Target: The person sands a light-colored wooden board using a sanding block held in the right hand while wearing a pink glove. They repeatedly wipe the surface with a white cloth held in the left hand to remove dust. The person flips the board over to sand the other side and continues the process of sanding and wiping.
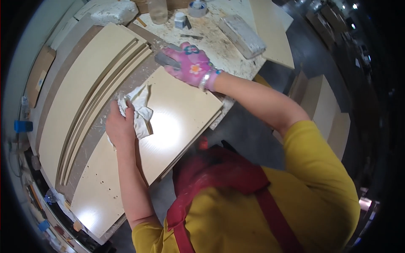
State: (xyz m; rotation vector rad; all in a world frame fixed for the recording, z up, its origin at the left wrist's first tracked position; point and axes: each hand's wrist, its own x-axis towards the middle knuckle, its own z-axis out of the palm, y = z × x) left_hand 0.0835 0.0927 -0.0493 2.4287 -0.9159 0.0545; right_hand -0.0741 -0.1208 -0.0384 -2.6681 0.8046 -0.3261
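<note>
A pale cream board with a glossy glare spot lies in front of me, small dark holes dotted near its left end. My bare left hand is closed on a crumpled white cloth, which rests on this board. My right hand wears a pink flowered glove and grips a grey sanding block at the board's far right corner. Part of that block is hidden under the fingers. Beyond the cloth lies a stack of similar pale boards, their long edges facing me.
A white-wrapped block sits on the paint-spotted table at the far right. Behind my right hand are a small white bottle, a tape roll and a clear container. Brown cartons stand on the floor to the right.
</note>
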